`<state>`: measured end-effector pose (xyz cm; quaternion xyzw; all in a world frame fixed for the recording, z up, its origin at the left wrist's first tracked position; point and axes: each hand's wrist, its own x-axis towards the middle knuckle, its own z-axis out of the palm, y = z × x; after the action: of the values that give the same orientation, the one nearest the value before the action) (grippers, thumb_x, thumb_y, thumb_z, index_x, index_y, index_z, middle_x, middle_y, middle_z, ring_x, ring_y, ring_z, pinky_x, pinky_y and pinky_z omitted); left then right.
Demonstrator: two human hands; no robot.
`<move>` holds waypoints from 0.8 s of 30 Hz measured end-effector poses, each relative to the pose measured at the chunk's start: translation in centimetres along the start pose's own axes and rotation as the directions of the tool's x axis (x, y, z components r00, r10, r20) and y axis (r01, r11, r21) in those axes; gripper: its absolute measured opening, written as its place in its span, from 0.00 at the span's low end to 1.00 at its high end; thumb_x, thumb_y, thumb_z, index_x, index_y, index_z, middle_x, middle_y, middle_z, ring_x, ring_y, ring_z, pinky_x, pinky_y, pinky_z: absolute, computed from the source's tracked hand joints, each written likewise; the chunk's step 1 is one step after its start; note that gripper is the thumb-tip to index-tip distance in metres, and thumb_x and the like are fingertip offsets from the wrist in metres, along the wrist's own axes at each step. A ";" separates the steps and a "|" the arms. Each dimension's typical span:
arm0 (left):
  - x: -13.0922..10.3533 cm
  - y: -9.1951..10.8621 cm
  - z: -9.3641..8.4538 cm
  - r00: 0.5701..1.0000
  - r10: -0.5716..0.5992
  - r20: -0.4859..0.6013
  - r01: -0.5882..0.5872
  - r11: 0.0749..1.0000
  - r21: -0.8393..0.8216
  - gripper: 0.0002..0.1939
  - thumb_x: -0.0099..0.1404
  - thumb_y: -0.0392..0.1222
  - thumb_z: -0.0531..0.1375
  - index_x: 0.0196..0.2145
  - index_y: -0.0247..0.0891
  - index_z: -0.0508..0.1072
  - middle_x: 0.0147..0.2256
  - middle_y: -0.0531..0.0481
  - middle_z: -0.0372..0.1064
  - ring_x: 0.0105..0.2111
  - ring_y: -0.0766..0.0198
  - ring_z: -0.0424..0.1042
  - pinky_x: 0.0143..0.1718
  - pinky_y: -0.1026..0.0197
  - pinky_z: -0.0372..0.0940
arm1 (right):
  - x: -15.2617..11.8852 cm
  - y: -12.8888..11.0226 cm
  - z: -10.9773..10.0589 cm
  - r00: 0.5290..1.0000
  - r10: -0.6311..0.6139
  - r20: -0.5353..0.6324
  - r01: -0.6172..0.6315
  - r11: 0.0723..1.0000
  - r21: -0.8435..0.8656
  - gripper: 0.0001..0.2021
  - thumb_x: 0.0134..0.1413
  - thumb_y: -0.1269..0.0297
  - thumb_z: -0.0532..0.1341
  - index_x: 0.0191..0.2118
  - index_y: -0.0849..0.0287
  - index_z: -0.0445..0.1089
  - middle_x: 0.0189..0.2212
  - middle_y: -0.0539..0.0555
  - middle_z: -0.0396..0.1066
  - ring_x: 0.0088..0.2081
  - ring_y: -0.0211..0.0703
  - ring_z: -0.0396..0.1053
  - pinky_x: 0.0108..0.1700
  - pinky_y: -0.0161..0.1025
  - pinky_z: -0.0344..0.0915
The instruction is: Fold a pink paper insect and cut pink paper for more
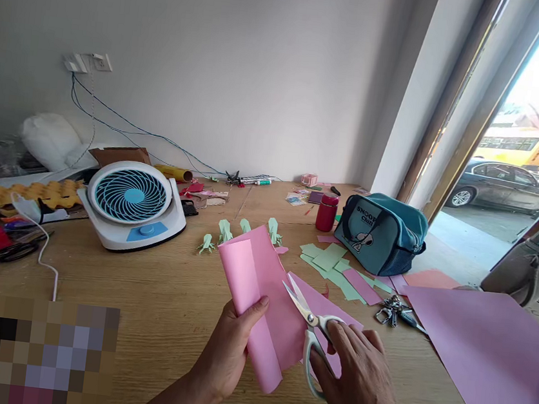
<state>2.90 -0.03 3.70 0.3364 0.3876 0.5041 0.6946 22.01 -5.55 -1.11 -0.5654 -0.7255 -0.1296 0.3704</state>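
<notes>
My left hand [234, 337] grips a sheet of pink paper [261, 279] that is curled over on its left side, the thumb pressing on the rolled part. In my right hand [357, 374] is a pair of scissors [310, 320] with white handles, fingers through the loops. The blades are slightly apart and lie at the right edge of the curled sheet. Another pink piece of paper [344, 315] shows behind the scissors; whether it is still joined to the sheet I cannot tell. Several pale green folded paper figures [224, 230] stand just beyond the pink paper.
A small white fan [133, 203] stands at the left. Green paper pieces [328, 259], a red jar [327, 214], a blue bag [377, 234] and keys [391, 310] lie to the right. A large pink sheet [485, 356] covers the table's right edge.
</notes>
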 end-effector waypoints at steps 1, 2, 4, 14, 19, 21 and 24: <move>0.0 0.0 0.0 1.000 0.000 0.003 0.000 1.000 -0.004 0.16 0.55 0.46 0.70 0.39 0.37 0.77 0.35 0.48 0.75 0.35 0.61 0.72 0.35 0.62 0.67 | 0.0 0.0 0.0 1.000 0.001 0.002 -0.001 1.000 0.000 0.09 0.64 0.59 0.55 0.33 0.56 0.62 0.26 0.49 0.67 0.27 0.41 0.61 0.36 0.41 0.49; 0.0 0.0 0.0 1.000 0.000 0.004 0.000 1.000 -0.010 0.16 0.55 0.46 0.70 0.39 0.37 0.77 0.35 0.48 0.75 0.35 0.61 0.72 0.36 0.62 0.67 | -0.1 0.0 0.0 1.000 0.002 0.003 -0.002 1.000 0.000 0.09 0.63 0.59 0.55 0.33 0.56 0.62 0.26 0.49 0.67 0.27 0.41 0.61 0.36 0.41 0.49; -0.1 -0.1 0.1 1.000 0.004 0.005 -0.004 1.000 -0.020 0.16 0.55 0.46 0.70 0.39 0.37 0.77 0.36 0.48 0.76 0.35 0.61 0.72 0.36 0.62 0.67 | -0.1 0.1 0.0 1.000 0.003 0.006 -0.003 1.000 0.002 0.08 0.63 0.59 0.56 0.34 0.56 0.62 0.26 0.50 0.67 0.27 0.42 0.61 0.37 0.41 0.50; -0.2 -0.1 0.2 1.000 0.004 0.022 -0.004 1.000 -0.014 0.14 0.55 0.45 0.70 0.38 0.37 0.77 0.34 0.49 0.76 0.35 0.63 0.72 0.36 0.64 0.67 | 0.1 0.0 0.0 1.000 -0.005 -0.012 0.006 1.000 0.019 0.09 0.64 0.59 0.55 0.33 0.57 0.62 0.26 0.49 0.66 0.26 0.41 0.60 0.36 0.40 0.49; -0.3 -0.1 0.3 1.000 -0.001 0.021 0.001 1.000 -0.009 0.14 0.56 0.46 0.70 0.39 0.38 0.77 0.35 0.49 0.76 0.35 0.63 0.71 0.35 0.64 0.66 | 0.1 0.1 -0.1 1.000 -0.007 -0.011 0.008 1.000 0.018 0.09 0.64 0.59 0.55 0.33 0.57 0.63 0.27 0.49 0.67 0.27 0.41 0.60 0.37 0.40 0.49; -0.4 0.0 0.3 1.000 0.002 0.021 -0.002 1.000 -0.007 0.15 0.55 0.46 0.70 0.39 0.37 0.77 0.36 0.48 0.76 0.35 0.62 0.71 0.35 0.63 0.66 | 0.0 0.1 0.0 1.000 -0.013 -0.022 0.013 1.000 0.016 0.09 0.64 0.59 0.55 0.33 0.57 0.63 0.27 0.49 0.67 0.27 0.41 0.60 0.37 0.40 0.49; -0.4 0.0 0.3 1.000 0.002 0.020 -0.002 1.000 -0.011 0.17 0.54 0.46 0.70 0.40 0.37 0.77 0.37 0.46 0.76 0.36 0.61 0.72 0.36 0.63 0.67 | 0.0 0.1 0.1 0.999 -0.022 -0.040 0.023 1.000 0.011 0.10 0.64 0.59 0.55 0.33 0.57 0.63 0.27 0.50 0.68 0.26 0.40 0.60 0.37 0.40 0.49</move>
<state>3.11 -0.47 3.99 0.3379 0.3776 0.5038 0.6996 22.07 -5.48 -1.17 -0.5525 -0.7250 -0.1409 0.3864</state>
